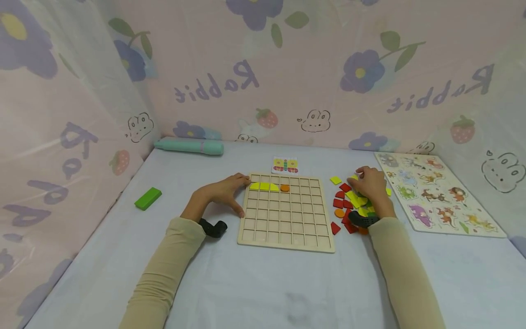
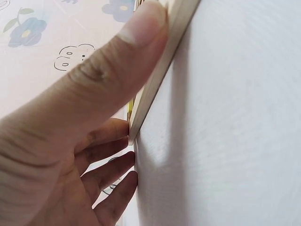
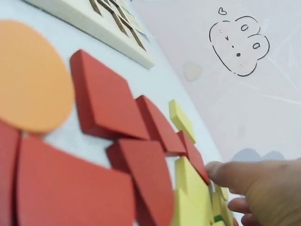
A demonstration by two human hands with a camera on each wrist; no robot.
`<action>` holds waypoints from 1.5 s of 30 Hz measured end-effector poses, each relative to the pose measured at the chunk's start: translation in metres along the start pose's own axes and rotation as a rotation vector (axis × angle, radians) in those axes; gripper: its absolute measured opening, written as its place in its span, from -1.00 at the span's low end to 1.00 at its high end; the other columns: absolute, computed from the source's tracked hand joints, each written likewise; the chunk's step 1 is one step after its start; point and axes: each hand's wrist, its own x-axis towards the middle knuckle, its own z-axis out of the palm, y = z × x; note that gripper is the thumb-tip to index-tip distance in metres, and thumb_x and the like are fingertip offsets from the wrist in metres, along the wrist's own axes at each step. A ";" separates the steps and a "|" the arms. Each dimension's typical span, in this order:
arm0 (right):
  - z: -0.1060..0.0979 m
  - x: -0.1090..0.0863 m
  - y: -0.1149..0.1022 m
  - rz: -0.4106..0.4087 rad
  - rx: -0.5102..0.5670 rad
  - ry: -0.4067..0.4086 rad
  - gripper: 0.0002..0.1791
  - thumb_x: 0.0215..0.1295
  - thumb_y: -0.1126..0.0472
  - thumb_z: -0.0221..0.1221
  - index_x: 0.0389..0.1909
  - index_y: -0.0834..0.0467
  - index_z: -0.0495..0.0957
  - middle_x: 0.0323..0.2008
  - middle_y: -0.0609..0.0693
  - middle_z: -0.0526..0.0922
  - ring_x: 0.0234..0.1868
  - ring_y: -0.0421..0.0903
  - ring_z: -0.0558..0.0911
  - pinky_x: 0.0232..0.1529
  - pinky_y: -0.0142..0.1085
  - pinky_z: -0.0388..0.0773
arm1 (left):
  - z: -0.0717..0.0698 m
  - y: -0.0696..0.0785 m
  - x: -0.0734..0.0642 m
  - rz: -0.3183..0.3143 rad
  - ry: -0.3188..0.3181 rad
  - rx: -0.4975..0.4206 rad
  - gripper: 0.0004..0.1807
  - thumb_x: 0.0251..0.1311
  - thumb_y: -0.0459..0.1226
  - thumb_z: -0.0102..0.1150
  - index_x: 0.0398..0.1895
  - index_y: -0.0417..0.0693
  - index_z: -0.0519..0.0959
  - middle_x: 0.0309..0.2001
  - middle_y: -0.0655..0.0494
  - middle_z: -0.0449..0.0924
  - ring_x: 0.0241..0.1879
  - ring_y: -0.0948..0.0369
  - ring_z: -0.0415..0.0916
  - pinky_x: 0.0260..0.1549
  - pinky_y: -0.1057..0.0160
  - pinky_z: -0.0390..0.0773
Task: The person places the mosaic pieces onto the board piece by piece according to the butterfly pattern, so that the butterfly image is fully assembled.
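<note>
A square wooden grid board (image 1: 286, 225) lies in the middle of the table. In its upper row sit yellow pieces (image 1: 264, 186) and an orange disc (image 1: 285, 188). My left hand (image 1: 223, 191) touches the board's left edge, thumb and fingers spread; the left wrist view shows the thumb (image 2: 146, 23) against the wooden rim. My right hand (image 1: 371, 185) is over a pile of red, yellow, green and orange pieces. In the right wrist view its thumb (image 3: 230, 174) is close to a red piece (image 3: 193, 155) and yellow pieces (image 3: 193, 181). No piece is clearly seen in its grasp.
A small pattern card (image 1: 285, 165) lies behind the board. At the right is an animal puzzle board (image 1: 439, 194). A green block (image 1: 148, 198) lies at the left, with a teal cylindrical object (image 1: 191, 145) at the back. Printed curtains surround the table.
</note>
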 end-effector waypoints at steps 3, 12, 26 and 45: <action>0.002 -0.002 0.000 0.052 -0.008 0.010 -0.51 0.24 0.04 0.16 -0.05 0.40 0.45 -0.19 0.34 0.51 -0.14 0.26 0.36 -0.07 0.12 0.32 | 0.001 -0.002 0.001 0.001 -0.001 0.003 0.10 -0.28 0.03 0.51 0.36 -0.16 0.17 0.36 -0.05 0.08 0.40 0.02 -0.06 0.35 0.03 0.04; 0.000 -0.001 -0.005 0.012 0.053 -0.019 -0.62 0.24 0.15 0.14 -0.05 0.36 0.50 -0.17 0.32 0.54 -0.20 0.18 0.45 -0.15 0.00 0.45 | 0.001 -0.002 0.002 0.003 -0.002 0.009 0.10 -0.27 0.03 0.50 0.36 -0.17 0.16 0.37 -0.05 0.07 0.41 0.02 -0.09 0.35 0.03 0.03; 0.025 -0.002 -0.087 -0.440 0.345 -0.257 -0.71 0.12 0.35 0.23 -0.09 0.27 0.60 -0.14 0.15 0.57 -0.15 0.02 0.53 -0.13 -0.13 0.54 | -0.001 -0.003 -0.001 0.031 -0.002 -0.017 0.12 -0.25 0.00 0.51 0.38 -0.23 0.12 0.38 -0.10 0.05 0.40 -0.01 -0.08 0.35 0.01 0.03; 0.015 -0.027 -0.128 -0.551 0.406 -0.451 -0.72 0.21 0.48 0.13 -0.05 0.37 0.56 -0.04 0.28 0.52 -0.01 0.20 0.48 0.10 0.08 0.39 | 0.001 -0.003 0.000 0.035 0.007 -0.016 0.12 -0.26 0.00 0.52 0.37 -0.23 0.13 0.37 -0.10 0.06 0.40 0.01 -0.07 0.35 0.02 0.03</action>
